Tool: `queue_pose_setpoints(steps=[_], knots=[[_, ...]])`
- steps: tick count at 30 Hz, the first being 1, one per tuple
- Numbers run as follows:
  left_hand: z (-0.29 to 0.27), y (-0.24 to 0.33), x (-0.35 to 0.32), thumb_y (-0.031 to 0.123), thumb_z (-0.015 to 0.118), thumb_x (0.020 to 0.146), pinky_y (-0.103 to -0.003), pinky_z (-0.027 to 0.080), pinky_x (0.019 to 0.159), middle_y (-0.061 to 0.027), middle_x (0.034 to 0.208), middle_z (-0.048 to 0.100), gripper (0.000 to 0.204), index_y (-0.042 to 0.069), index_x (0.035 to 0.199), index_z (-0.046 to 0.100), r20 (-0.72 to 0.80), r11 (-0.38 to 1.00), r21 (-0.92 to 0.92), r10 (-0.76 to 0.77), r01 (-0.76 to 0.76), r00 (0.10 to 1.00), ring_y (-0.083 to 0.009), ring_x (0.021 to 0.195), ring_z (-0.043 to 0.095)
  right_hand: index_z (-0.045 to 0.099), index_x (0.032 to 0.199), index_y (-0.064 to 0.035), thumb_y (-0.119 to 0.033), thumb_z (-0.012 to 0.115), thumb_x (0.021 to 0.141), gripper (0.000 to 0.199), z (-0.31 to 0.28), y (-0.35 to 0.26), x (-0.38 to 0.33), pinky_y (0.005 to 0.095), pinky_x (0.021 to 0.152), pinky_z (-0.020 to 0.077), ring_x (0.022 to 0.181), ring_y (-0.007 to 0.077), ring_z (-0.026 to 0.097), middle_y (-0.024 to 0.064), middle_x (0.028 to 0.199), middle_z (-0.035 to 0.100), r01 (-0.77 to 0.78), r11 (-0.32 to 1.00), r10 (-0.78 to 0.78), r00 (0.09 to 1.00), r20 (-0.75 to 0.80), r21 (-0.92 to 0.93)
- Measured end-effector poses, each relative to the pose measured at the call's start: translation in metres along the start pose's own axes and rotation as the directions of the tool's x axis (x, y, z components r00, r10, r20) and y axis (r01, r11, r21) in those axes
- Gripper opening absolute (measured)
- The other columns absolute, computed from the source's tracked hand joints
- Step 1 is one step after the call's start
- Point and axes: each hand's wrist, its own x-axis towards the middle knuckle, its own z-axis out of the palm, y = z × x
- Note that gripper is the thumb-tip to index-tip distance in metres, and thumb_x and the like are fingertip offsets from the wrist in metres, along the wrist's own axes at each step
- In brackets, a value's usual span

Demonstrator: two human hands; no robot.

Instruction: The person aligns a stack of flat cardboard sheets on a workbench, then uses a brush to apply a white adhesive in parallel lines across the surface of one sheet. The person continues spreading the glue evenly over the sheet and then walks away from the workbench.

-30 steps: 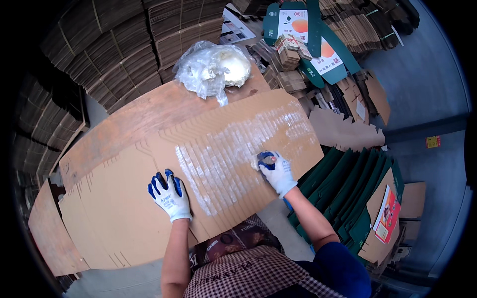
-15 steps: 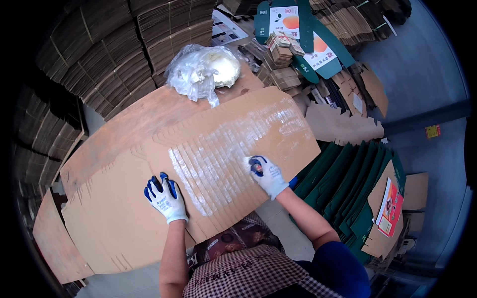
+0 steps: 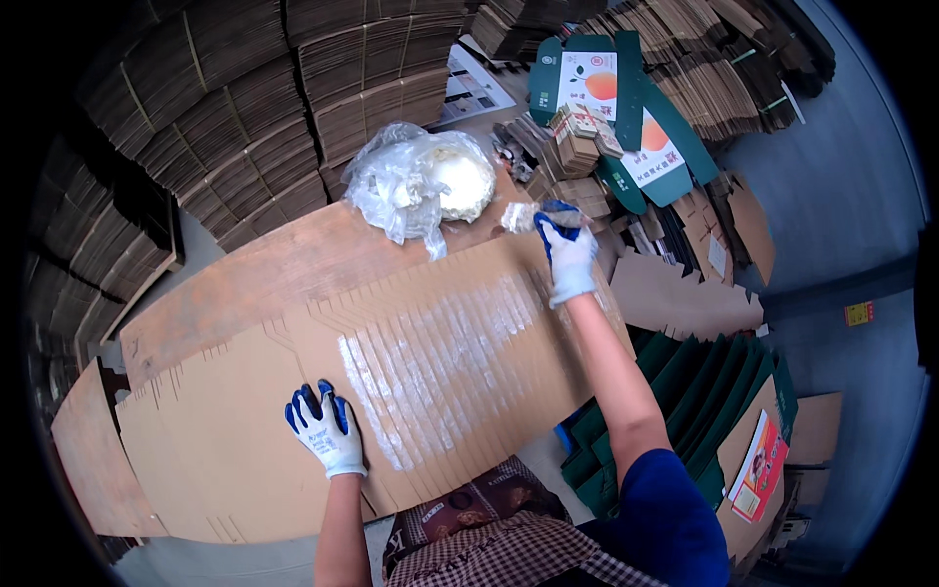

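Observation:
Fanned, overlapping brown cardboard sheets (image 3: 225, 440) cover much of the wooden table, with streaks of wet white paste (image 3: 430, 362) across their stepped edges. My left hand (image 3: 328, 430), in a white glove with blue fingertips, lies flat on the sheets left of the paste, fingers spread. At the far right end of the sheets, my gloved right hand (image 3: 567, 256) is closed round a brush (image 3: 520, 217), its pale, paste-coated bristles pointing left. Left of the brush sits a mound of white paste (image 3: 463, 186) in a crumpled clear plastic bag (image 3: 396, 191).
Tall bundles of flat cardboard (image 3: 225, 117) stand behind the table (image 3: 245, 279). Green printed cartons (image 3: 626, 108) and small box pieces (image 3: 577, 147) lie at the far right. Folded green card (image 3: 675, 401) stands close by my right arm, with a red-and-white printed sheet (image 3: 759, 468) beside it.
My right hand has lifted the brush off the pasted area and moved it away from me, toward the far edge near the bag. My left hand stays on the sheets. The view has shifted slightly.

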Motion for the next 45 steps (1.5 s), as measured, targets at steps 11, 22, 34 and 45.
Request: queue_pose_setpoints(steps=[11,22,34,45], knots=[[0.005,-0.013,0.004,0.021,0.067,0.085,-0.058,0.037,0.105,-0.0218,0.125,0.056,0.038,0.013,0.121,0.066,-0.002,1.000,-0.009,-0.028,0.028,1.000,-0.0412,0.118,0.051,0.064,0.125,-0.0039,-0.033,0.074,0.084,0.051,0.161,0.032,0.118,0.0436,0.094,0.0503,0.109,0.0368,0.065,0.0213,0.121,0.068,0.385,0.751,-0.097,0.868,0.487,-0.537],[-0.011,-0.006,-0.021,0.030,0.061,0.092,-0.055,0.036,0.110,-0.0192,0.132,0.058,0.040,0.014,0.129,0.063,0.022,0.996,-0.006,-0.092,0.092,0.996,-0.0372,0.126,0.051,0.064,0.128,-0.0040,-0.025,0.074,0.087,0.047,0.186,0.210,0.180,0.0442,0.091,0.0514,0.104,0.0352,0.068,0.0186,0.117,0.071,0.406,0.798,-0.219,0.883,0.414,-0.445],[0.013,0.003,0.003,0.022,0.067,0.086,-0.060,0.029,0.113,-0.0237,0.130,0.054,0.040,0.010,0.124,0.066,-0.060,0.999,-0.010,-0.043,0.043,0.997,-0.0434,0.125,0.047,0.070,0.099,-0.0129,-0.027,0.059,0.100,0.018,0.070,0.133,0.118,0.0348,0.080,0.0557,0.084,0.0218,0.068,0.0042,0.092,0.073,-0.697,0.187,0.269,0.714,0.647,0.692],[0.014,-0.009,-0.010,0.019,0.063,0.093,-0.054,0.029,0.114,-0.0217,0.136,0.055,0.037,0.010,0.129,0.065,-0.021,0.999,0.053,-0.001,0.002,1.000,-0.0409,0.129,0.046,0.065,0.117,-0.0040,-0.021,0.070,0.091,0.032,-0.120,0.052,-0.156,0.0331,0.084,0.0536,0.098,0.0229,0.069,0.0071,0.112,0.072,-0.145,0.987,0.161,0.867,0.471,-0.071]])
